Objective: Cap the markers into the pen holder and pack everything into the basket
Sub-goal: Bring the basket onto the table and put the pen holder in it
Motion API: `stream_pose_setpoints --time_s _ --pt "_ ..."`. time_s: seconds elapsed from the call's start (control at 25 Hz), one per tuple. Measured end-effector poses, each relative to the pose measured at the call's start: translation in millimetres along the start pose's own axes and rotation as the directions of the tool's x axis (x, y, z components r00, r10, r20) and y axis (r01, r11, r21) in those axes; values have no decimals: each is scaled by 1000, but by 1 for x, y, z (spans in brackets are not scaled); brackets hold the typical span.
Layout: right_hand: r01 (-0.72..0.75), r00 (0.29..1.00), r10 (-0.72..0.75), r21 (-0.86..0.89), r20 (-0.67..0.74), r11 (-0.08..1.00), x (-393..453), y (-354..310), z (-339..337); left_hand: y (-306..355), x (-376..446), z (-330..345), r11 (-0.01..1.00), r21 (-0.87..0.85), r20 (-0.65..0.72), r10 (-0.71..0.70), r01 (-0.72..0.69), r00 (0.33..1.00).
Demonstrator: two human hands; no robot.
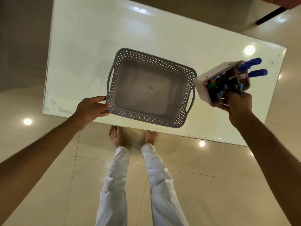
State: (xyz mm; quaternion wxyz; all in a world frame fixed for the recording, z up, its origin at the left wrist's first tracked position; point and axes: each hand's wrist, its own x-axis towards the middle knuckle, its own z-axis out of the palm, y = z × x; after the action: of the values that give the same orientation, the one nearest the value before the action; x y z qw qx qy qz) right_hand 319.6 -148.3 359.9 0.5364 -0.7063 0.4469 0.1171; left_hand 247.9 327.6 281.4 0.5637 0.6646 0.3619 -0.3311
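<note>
Grey perforated basket (182, 71) sits on the white glossy table (91, 46), near the table's near edge, roughly centre of view, nothing visible inside it. Left hand (92, 108) grasps the basket's near-left corner, fingers curled over the rim, thumb on the outer wall. Right hand (238, 105) grips the pen holder (203, 84) from its near side, fingers wrapped round the bottom corner; holder is lifted off the table and tilted, open mouth facing the camera, just right of the basket's right handle (191, 100), apart from it. Holder is a pale compartmented box packed with markers (216, 86): green, black and blue caps show in the near compartments, details blurred. Blue-capped markers (254, 66) stick out of the far-right compartment, pointing right. Person's legs in light trousers (156, 176) and bare feet (116, 136) stand on the tiled floor (211, 185) below the table's near edge.
</note>
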Motion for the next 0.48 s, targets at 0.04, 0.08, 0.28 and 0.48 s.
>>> stream_pose_setpoints --time_s 0.04,0.08,0.28,0.48 --pt "25 999 -24 -9 29 1000 -6 -6 5 -2 0 0 1000 -2 5 5 -5 1000" --pt "44 998 -43 -19 54 999 -11 -9 12 -5 -2 0 1000 -9 11 9 -9 1000" --pt "132 984 -125 -53 123 990 -29 -13 56 -16 -10 4 999 12 -33 36 -36 999" --pt "158 971 -124 -158 202 975 -45 4 106 -21 -13 5 997 1 -51 73 -74 996"
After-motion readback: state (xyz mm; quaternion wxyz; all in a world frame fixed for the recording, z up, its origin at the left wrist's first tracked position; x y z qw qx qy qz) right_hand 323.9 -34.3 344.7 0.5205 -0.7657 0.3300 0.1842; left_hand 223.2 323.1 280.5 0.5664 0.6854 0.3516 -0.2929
